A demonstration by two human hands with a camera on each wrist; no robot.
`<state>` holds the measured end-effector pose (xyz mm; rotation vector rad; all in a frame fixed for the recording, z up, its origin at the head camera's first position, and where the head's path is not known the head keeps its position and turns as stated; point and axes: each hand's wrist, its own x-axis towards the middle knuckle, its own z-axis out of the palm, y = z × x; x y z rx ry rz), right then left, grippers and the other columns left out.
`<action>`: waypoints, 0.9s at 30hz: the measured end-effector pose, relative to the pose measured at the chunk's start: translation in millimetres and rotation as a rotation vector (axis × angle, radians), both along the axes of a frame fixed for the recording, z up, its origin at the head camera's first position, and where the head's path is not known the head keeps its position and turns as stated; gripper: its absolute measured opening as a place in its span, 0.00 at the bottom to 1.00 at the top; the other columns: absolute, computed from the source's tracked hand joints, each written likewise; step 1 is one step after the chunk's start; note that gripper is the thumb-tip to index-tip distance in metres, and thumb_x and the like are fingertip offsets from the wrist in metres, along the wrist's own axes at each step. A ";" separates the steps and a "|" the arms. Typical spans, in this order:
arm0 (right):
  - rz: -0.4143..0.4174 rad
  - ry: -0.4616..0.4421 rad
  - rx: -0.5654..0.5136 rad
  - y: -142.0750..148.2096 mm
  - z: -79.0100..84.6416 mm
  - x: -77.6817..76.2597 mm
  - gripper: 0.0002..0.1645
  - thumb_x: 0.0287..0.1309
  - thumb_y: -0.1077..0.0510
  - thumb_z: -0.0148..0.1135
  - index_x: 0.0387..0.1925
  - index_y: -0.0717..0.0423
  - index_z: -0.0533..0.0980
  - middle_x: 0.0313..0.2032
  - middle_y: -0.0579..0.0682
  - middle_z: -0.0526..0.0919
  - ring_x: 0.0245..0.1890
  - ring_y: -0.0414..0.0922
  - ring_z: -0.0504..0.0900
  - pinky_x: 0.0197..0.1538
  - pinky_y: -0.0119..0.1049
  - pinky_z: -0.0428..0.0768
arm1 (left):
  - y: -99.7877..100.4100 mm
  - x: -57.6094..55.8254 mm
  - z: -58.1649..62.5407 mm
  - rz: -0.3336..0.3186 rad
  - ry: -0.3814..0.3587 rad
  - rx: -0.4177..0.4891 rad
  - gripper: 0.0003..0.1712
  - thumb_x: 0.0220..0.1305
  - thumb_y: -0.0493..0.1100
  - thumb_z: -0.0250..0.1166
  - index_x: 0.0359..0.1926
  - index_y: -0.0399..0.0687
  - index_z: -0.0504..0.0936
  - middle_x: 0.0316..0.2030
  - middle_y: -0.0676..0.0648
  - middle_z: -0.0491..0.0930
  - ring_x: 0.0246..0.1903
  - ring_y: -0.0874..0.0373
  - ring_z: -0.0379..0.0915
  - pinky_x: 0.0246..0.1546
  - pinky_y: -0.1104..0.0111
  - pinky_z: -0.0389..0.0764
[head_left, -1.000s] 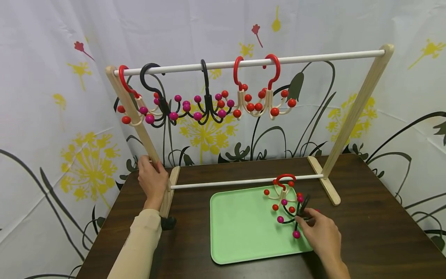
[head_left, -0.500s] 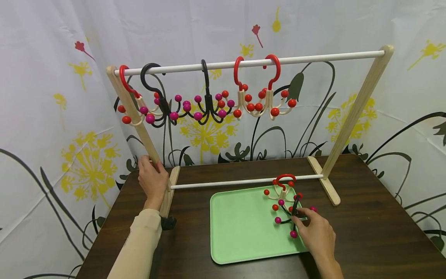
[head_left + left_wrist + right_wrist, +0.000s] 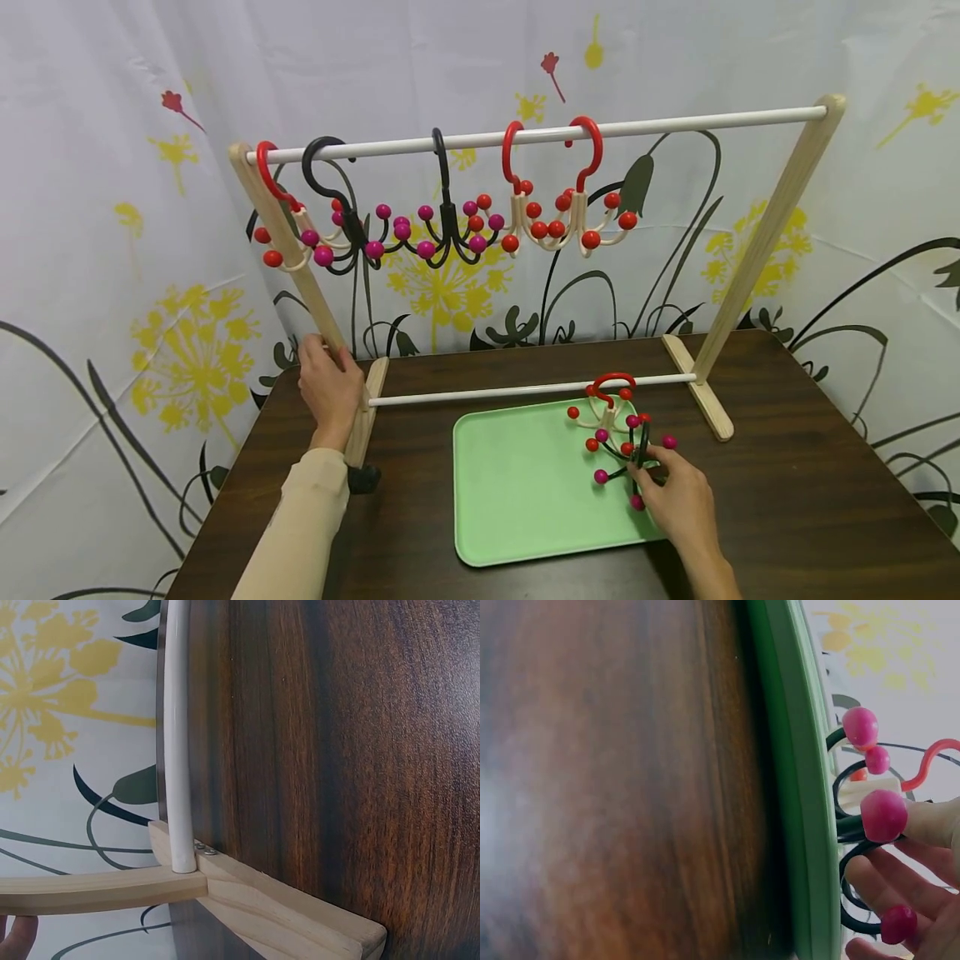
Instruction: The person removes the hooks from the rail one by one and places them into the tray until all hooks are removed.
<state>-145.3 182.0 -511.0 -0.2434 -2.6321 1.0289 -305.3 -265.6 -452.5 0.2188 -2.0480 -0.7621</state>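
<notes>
My left hand [image 3: 330,387] grips the left wooden post [image 3: 306,283] of a hanging rack. A fingertip [image 3: 21,936] shows by that post in the left wrist view. With its thumb and fingers, my right hand [image 3: 684,500] pinches a black multi-arm hanger [image 3: 643,440] by its stem, hook upward. Its arms end in magenta balls [image 3: 883,816], and it stands over the right side of a green tray [image 3: 525,483]. Just behind it on the tray is a cream hanger [image 3: 608,417] with a red hook and red balls. The black hanger partly covers it.
Several hangers hang from the white top rod [image 3: 697,126], among them a black one [image 3: 447,218] and a cream one [image 3: 579,215]. A lower rod [image 3: 480,393] runs behind the tray. The right foot [image 3: 708,408] rests on the dark table [image 3: 810,500].
My right hand has shifted slightly left, and the black hanger's hook has tilted from leaning right to more upright. My left hand stays on the post.
</notes>
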 end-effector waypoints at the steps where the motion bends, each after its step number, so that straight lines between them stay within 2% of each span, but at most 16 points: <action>1: 0.005 0.003 -0.004 0.3 0.4 0.0 0.20 0.53 0.56 0.72 0.47 0.60 0.82 0.33 0.54 0.87 0.36 0.55 0.83 0.37 0.53 0.74 | -0.1 -0.2 0.4 -0.003 0.000 -0.002 0.11 0.63 0.37 0.61 0.42 0.35 0.69 0.39 0.34 0.71 0.32 0.33 0.73 0.29 0.42 0.70; 8: 0.036 0.002 -0.010 6.3 11.6 8.5 0.21 0.54 0.62 0.70 0.52 0.58 0.81 0.41 0.58 0.86 0.37 0.53 0.85 0.39 0.52 0.76 | -0.8 -1.3 1.3 -0.017 -0.019 -0.012 0.12 0.63 0.37 0.61 0.43 0.36 0.70 0.39 0.34 0.71 0.32 0.33 0.73 0.30 0.42 0.70; 9: 0.037 0.006 -0.007 8.0 15.3 10.6 0.21 0.54 0.63 0.69 0.52 0.57 0.81 0.41 0.58 0.86 0.36 0.52 0.85 0.37 0.51 0.76 | -1.2 -1.2 1.1 -0.017 -0.021 -0.014 0.12 0.63 0.37 0.61 0.43 0.36 0.70 0.39 0.34 0.71 0.32 0.33 0.73 0.30 0.42 0.70; 12: 0.012 0.033 0.018 13.6 30.1 16.1 0.20 0.56 0.64 0.67 0.52 0.54 0.81 0.40 0.58 0.86 0.25 0.48 0.82 0.27 0.46 0.74 | -2.7 -0.3 0.8 -0.014 -0.013 -0.019 0.12 0.63 0.37 0.62 0.42 0.35 0.70 0.39 0.34 0.71 0.32 0.33 0.74 0.30 0.42 0.70; 16: -0.076 0.220 0.049 23.7 59.2 17.0 0.17 0.55 0.63 0.68 0.47 0.50 0.83 0.36 0.52 0.88 0.21 0.37 0.79 0.23 0.37 0.67 | -3.0 -0.7 1.3 -0.022 -0.002 -0.029 0.12 0.63 0.37 0.62 0.42 0.35 0.70 0.38 0.34 0.71 0.32 0.34 0.74 0.29 0.42 0.70; 18: -0.086 0.366 0.044 28.3 78.9 12.8 0.15 0.53 0.63 0.70 0.45 0.50 0.85 0.35 0.48 0.88 0.26 0.28 0.79 0.25 0.31 0.67 | -3.3 -0.8 1.9 -0.026 -0.002 -0.030 0.12 0.63 0.37 0.62 0.42 0.36 0.70 0.39 0.34 0.71 0.32 0.34 0.74 0.30 0.43 0.71; 20: -0.036 0.513 0.039 32.6 100.9 5.6 0.16 0.51 0.65 0.71 0.43 0.53 0.85 0.35 0.49 0.88 0.31 0.21 0.77 0.30 0.25 0.68 | -3.6 -0.4 1.6 -0.027 -0.002 -0.029 0.11 0.63 0.37 0.62 0.42 0.35 0.70 0.39 0.34 0.71 0.33 0.34 0.74 0.30 0.43 0.71; 22: 0.036 0.616 0.037 35.0 125.2 -2.6 0.16 0.51 0.67 0.71 0.44 0.56 0.85 0.36 0.51 0.88 0.34 0.17 0.74 0.35 0.20 0.67 | -3.7 0.0 1.1 -0.026 -0.001 -0.027 0.11 0.63 0.36 0.62 0.42 0.35 0.70 0.38 0.34 0.71 0.33 0.34 0.74 0.29 0.43 0.71; 25: 0.138 0.697 0.060 34.6 160.9 -15.7 0.18 0.51 0.69 0.70 0.46 0.59 0.84 0.39 0.53 0.87 0.39 0.19 0.74 0.44 0.20 0.66 | -3.7 0.0 0.1 -0.026 0.001 -0.026 0.11 0.63 0.37 0.62 0.42 0.35 0.70 0.38 0.34 0.71 0.32 0.33 0.74 0.30 0.42 0.71; 27: 0.178 0.703 0.078 31.4 181.7 -24.3 0.19 0.52 0.68 0.70 0.48 0.59 0.83 0.41 0.52 0.86 0.41 0.23 0.76 0.47 0.20 0.67 | -3.3 -0.4 -0.6 -0.027 0.002 -0.027 0.11 0.63 0.37 0.61 0.42 0.35 0.70 0.38 0.34 0.71 0.32 0.33 0.73 0.29 0.42 0.70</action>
